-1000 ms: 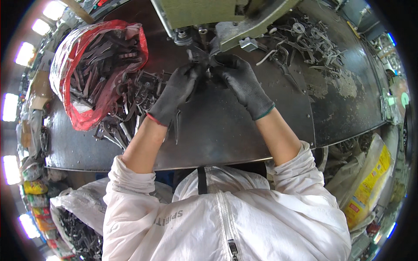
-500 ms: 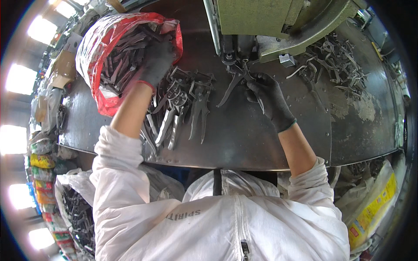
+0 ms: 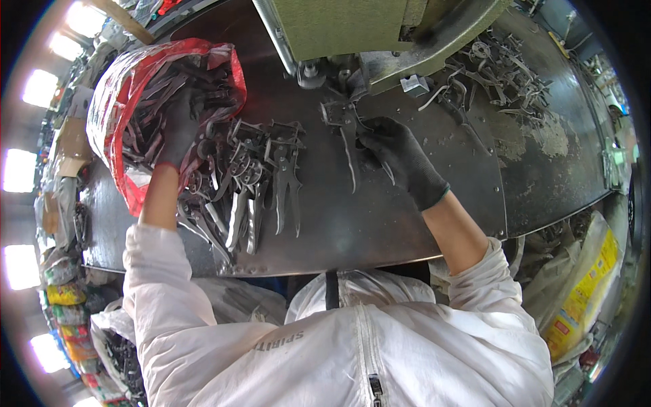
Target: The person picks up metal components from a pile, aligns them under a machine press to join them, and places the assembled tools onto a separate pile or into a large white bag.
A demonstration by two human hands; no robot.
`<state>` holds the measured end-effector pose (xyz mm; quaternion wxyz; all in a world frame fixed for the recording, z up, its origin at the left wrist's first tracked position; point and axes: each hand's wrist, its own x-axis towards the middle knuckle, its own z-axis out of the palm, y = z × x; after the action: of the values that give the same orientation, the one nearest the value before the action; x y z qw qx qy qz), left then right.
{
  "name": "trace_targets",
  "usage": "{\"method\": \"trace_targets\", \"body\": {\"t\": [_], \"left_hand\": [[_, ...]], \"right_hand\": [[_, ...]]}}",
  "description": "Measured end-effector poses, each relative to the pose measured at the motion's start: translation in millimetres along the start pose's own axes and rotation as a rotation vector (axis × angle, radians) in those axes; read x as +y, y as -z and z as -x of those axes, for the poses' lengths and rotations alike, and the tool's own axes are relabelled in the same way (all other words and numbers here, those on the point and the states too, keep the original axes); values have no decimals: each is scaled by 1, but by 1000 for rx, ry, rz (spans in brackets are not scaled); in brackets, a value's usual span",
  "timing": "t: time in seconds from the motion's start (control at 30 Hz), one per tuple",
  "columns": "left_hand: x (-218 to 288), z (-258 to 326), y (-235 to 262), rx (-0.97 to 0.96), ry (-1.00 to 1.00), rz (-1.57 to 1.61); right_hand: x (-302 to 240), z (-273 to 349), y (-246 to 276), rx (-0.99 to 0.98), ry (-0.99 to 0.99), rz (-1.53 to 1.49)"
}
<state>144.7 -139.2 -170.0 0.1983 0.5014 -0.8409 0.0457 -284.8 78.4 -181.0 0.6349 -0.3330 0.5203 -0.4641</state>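
My left hand [image 3: 180, 132], in a dark glove, reaches into a white and red plastic bag [image 3: 239, 81] full of loose dark metal parts [image 3: 152, 102]. Its fingers are hidden among them. My right hand [image 3: 400, 152], gloved the same way, is closed on a plier-like metal tool [image 3: 348, 139] with two long handles. The tool's head sits just below the lower end of a green machine [image 3: 346, 30], and I cannot tell whether they touch. Several similar plier-like tools [image 3: 251, 176] lie in a heap between my hands, beside the bag.
At the far right of the dark metal table [image 3: 339, 230] lies another pile of metal parts [image 3: 502, 71]. A small pale block [image 3: 414, 85] rests near the machine's curved arm. Below the table's edge, a white and yellow sack [image 3: 576, 298] stands at the right.
My left hand has moved left and nearer to me inside the bag. The tool in my right hand has turned, its left handle pointing more straight toward me. The whole view has shifted slightly.
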Motion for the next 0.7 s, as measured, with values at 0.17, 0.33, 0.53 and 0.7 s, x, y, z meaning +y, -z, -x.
{"method": "trace_targets", "body": {"t": [0.17, 0.33, 0.53, 0.7], "left_hand": [[127, 6, 38, 124, -36, 338], [244, 44, 79, -223, -148, 529], [338, 56, 3, -31, -320, 669], [281, 68, -36, -339, 70, 392]], "right_hand": [[7, -3, 17, 44, 87, 58], [27, -6, -2, 65, 76, -128], [51, -12, 49, -470, 186, -515], [-13, 16, 176, 729, 281, 1522]]}}
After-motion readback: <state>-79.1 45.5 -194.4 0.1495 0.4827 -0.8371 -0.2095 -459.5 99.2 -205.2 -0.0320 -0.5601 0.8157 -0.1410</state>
